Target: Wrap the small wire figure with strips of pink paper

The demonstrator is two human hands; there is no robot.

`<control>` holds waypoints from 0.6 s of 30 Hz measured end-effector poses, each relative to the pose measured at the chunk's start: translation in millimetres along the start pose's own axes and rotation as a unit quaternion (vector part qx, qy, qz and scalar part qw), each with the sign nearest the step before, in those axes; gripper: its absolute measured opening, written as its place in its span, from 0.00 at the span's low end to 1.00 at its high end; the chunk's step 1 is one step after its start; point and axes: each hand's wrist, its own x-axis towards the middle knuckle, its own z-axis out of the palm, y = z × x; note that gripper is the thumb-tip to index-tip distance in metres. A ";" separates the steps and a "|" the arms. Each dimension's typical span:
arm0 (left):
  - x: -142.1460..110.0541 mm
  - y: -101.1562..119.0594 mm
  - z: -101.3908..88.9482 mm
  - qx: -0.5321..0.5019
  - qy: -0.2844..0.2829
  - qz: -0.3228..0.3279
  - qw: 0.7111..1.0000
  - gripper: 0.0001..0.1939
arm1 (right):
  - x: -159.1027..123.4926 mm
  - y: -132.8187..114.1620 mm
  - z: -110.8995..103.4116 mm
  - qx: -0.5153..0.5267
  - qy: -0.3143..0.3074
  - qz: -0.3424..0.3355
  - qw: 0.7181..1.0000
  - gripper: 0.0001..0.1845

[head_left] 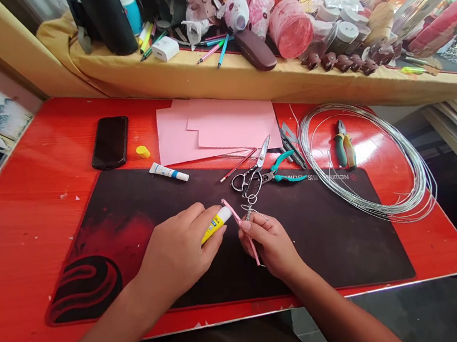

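Observation:
My left hand [183, 244] is closed round a yellow glue stick [214, 226], its white end pointing right. That end meets the upper part of a narrow pink paper strip [231, 211]. Between thumb and fingers, my right hand [269, 244] pinches a bent wire piece [249, 208] with a coiled middle and loops at the top. The pink strip runs along this wire and comes out below my fingers. Just beyond my hands lie silver scissors [259, 164] and teal-handled pliers [285, 172] on the dark mat [331, 247].
Pink paper sheets [230, 123] lie at the back, beside a utility knife [291, 143]. A large wire coil [405, 170] and green-yellow pliers [344, 147] are right. A phone [110, 143], yellow cap [142, 151] and white tube [168, 172] are left. A cluttered ledge [123, 78] borders the table.

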 end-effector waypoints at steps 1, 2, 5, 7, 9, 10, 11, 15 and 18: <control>0.8 -2.2 0.1 0.002 0.003 -0.003 1.000 0.14 | -0.5 0.1 -0.2 -0.001 -0.002 -0.001 1.000 0.17; 1.0 -4.3 0.2 0.003 0.006 -0.006 1.000 0.14 | -1.0 0.1 -0.5 -0.003 -0.002 -0.001 1.000 0.17; -1.2 -9.9 1.5 -0.007 0.001 -0.011 1.000 0.14 | -2.2 -1.0 -1.5 -0.007 0.001 0.002 1.000 0.18; -3.0 -14.5 3.1 -0.040 -0.010 -0.017 0.999 0.15 | -2.2 -2.5 -1.6 0.000 0.006 0.002 1.000 0.18; -2.2 -20.7 5.3 -0.091 -0.012 -0.031 0.995 0.15 | -1.5 -4.7 -0.8 0.015 0.014 -0.002 1.000 0.17; -0.3 -24.3 6.7 -0.117 -0.005 -0.043 0.992 0.15 | -1.0 -6.0 0.1 0.024 0.020 -0.006 1.000 0.17; 2.7 -28.1 8.2 -0.138 0.008 -0.057 0.989 0.15 | -0.5 -7.4 1.1 0.031 0.024 -0.010 0.999 0.17; 24.2 -43.9 15.7 -0.189 0.070 -0.103 0.974 0.14 | 1.2 -13.8 5.7 0.047 0.029 -0.012 0.998 0.16; 41.4 -53.6 22.3 -0.189 0.096 -0.120 0.970 0.13 | 2.0 -19.9 8.2 0.068 0.026 -0.010 0.997 0.16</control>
